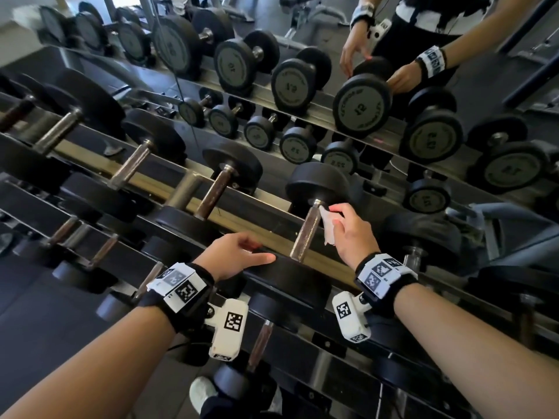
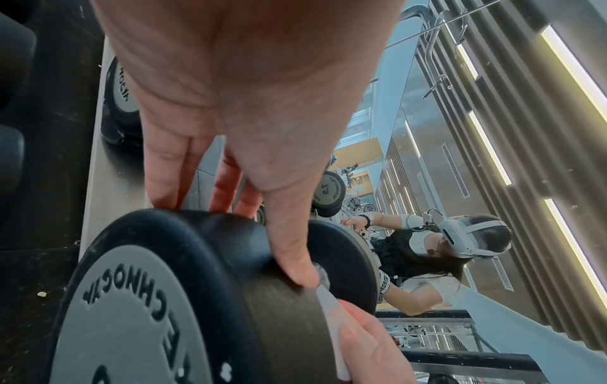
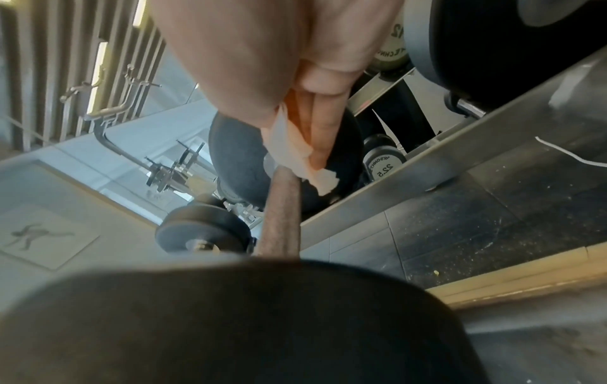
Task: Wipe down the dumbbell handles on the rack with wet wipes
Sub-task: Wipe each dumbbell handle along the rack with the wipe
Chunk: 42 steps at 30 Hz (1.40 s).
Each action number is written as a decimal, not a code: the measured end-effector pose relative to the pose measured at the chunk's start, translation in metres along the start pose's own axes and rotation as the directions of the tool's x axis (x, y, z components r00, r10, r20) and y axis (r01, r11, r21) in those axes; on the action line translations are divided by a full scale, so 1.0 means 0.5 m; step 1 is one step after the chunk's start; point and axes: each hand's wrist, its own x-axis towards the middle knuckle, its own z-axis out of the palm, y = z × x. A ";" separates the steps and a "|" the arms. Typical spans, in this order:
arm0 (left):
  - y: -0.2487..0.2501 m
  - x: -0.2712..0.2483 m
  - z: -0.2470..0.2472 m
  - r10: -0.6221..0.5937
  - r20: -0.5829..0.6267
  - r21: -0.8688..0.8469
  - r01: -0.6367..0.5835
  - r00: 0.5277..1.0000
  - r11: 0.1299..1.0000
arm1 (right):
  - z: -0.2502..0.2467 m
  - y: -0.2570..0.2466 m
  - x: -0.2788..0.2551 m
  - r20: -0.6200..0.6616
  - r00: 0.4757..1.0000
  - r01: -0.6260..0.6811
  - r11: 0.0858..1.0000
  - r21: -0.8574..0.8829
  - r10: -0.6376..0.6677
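Note:
A dumbbell lies on the rack's top tier with a worn metal handle (image 1: 305, 234) (image 3: 279, 220) between two black heads. My right hand (image 1: 348, 228) (image 3: 279, 65) pinches a white wet wipe (image 1: 328, 228) (image 3: 295, 156) (image 2: 331, 311) against the handle's right side, close to the far head (image 1: 317, 182). My left hand (image 1: 242, 252) (image 2: 246, 130) rests on the near head (image 1: 296, 276) (image 2: 164, 285), its fingers straight over the top and its thumb along the inner rim.
More dumbbells (image 1: 211, 192) line the same tier to the left, and one (image 1: 423, 234) sits close on the right. A lower tier (image 1: 260, 343) of dumbbells runs under my wrists. A mirror (image 1: 363, 107) behind the rack reflects the weights and me.

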 end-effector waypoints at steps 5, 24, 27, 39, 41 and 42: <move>0.005 -0.004 0.000 -0.008 -0.007 0.011 0.008 1.000 1.000 | 0.004 0.001 0.008 0.165 0.986 0.015 0.998 0.054 -0.024; 0.010 -0.011 0.008 -0.049 -0.038 -0.025 0.048 0.998 0.999 | -0.032 -0.019 0.015 0.097 0.994 0.039 0.994 0.104 -0.049; 0.008 -0.012 0.008 -0.053 -0.042 -0.028 0.052 0.998 0.998 | 0.002 -0.006 0.013 0.151 0.988 0.000 0.991 0.133 -0.020; 0.016 -0.016 0.008 -0.058 -0.040 -0.037 0.056 0.998 0.998 | -0.023 0.039 0.000 0.274 0.961 -0.032 0.962 0.272 -0.045; 0.015 -0.017 0.009 -0.058 -0.042 -0.039 0.057 0.997 0.998 | -0.029 0.034 0.024 0.154 0.987 0.007 0.977 0.215 -0.041; 0.014 -0.017 0.009 -0.057 -0.042 -0.041 0.055 0.997 0.998 | -0.024 0.030 0.032 0.148 0.988 0.010 0.977 0.212 -0.042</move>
